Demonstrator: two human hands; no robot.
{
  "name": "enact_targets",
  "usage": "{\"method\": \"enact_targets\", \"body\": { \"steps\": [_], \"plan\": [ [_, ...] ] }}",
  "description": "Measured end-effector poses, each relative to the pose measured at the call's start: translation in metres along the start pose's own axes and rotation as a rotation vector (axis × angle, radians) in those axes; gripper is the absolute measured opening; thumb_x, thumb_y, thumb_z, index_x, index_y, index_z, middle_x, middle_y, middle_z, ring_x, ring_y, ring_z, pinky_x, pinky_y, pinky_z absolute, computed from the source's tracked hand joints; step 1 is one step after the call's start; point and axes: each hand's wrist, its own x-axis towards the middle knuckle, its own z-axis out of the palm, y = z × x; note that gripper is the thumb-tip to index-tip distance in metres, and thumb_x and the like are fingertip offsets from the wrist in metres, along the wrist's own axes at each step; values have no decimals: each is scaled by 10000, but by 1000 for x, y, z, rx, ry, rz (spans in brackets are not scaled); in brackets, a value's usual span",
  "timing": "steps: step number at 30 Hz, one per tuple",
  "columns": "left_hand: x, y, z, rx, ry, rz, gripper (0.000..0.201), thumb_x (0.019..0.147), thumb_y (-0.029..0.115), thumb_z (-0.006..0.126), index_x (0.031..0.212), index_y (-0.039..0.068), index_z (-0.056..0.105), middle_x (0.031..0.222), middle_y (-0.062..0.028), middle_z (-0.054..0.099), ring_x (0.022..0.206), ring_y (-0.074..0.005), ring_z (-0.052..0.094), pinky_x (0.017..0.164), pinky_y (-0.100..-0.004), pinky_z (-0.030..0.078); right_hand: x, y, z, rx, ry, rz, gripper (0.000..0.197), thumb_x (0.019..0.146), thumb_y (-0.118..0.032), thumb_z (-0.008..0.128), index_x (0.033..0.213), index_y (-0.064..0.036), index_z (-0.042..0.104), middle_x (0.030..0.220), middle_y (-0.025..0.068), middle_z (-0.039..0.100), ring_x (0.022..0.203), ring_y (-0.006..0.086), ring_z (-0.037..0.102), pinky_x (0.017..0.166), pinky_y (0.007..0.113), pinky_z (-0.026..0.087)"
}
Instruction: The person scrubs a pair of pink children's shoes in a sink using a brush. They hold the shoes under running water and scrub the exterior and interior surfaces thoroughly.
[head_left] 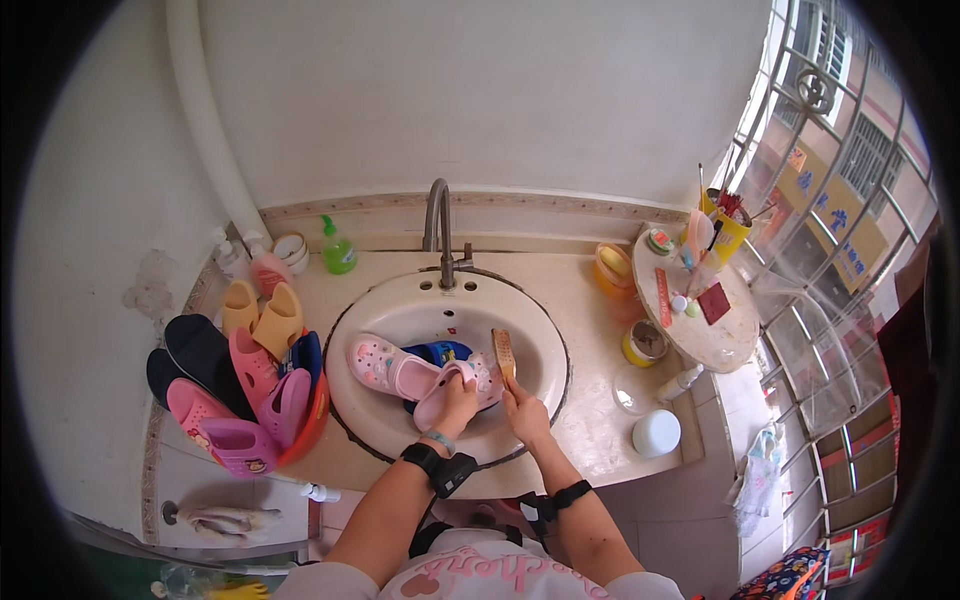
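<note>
Over the white oval sink (352,418), my left hand (459,402) grips a light pink clog (487,376) by its heel end. My right hand (525,414) is closed round the handle of a wooden scrubbing brush (503,350). The brush head stands upright just right of the clog's toe; whether they touch I cannot tell. A second pink clog (375,362) with small charms lies in the basin to the left. Partly hidden behind the pair is a blue shoe (440,351).
A metal faucet (439,210) rises behind the basin. An orange-red tub (316,425) heaped with clogs and slippers stands left, near a green pump bottle (338,252). At right are an orange container (614,270), a white lidded jar (656,433) and a small round table (725,335).
</note>
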Motion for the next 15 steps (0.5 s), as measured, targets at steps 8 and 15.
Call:
{"method": "enact_targets", "body": {
  "steps": [8,15],
  "plan": [
    [10,-3,-10,-251,171,-81,268,845,85,494,1071,-57,512,1039,-208,574,954,-324,558,831,-355,416,-33,48,13,201,-23,-8,381,877,-229,500,1225,-74,497,960,189,629,839,194,623,736,269,457],
    [21,-10,-21,-255,193,-26,266,836,82,507,1060,-60,520,1020,-205,580,942,-325,562,820,-350,419,-43,24,18,180,8,-90,389,878,-238,496,1233,-81,490,910,206,630,801,244,634,719,299,467]
  ]
}}
